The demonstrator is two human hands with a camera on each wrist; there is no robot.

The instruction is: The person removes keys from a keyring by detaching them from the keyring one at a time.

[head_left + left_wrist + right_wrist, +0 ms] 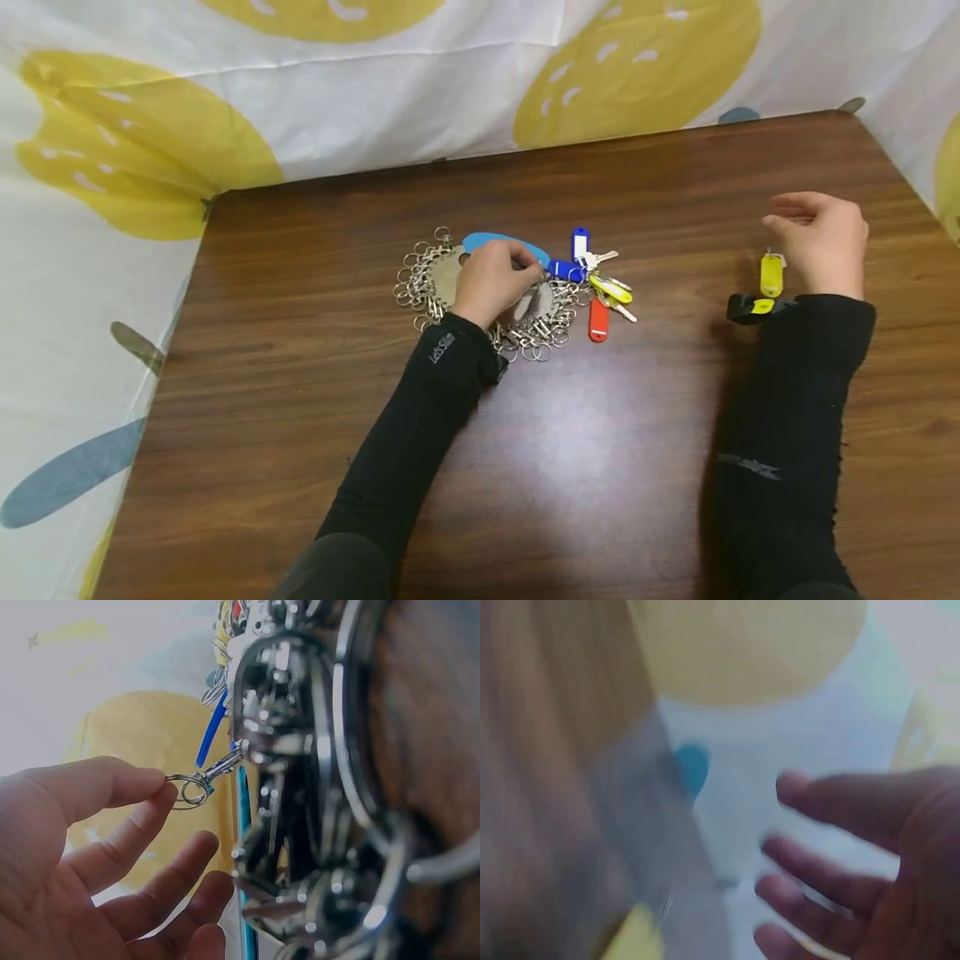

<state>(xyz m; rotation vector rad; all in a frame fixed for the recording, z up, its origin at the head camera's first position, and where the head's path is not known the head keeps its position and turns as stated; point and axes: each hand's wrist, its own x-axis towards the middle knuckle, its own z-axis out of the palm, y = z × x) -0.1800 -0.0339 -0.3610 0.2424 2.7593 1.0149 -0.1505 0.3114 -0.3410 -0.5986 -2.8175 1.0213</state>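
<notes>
In the head view my left hand [491,282] is over a round metal plate [446,275] fringed with many small clips and rings. Its thumb and a finger pinch a small metal key ring [193,793], which hangs from a clip in the left wrist view. To the right of that hand lie keys with blue [580,244], yellow-green [611,288] and red [597,320] tags. My right hand [825,242] is raised at the right with fingers loosely bent and nothing seen between them. A yellow key tag [771,275] is just below it.
A light-blue flat piece [506,243] shows behind the left hand. The brown wooden table [285,400] meets a patterned white cloth [420,100] at the back and sides. A black device [744,308] sits by the right cuff.
</notes>
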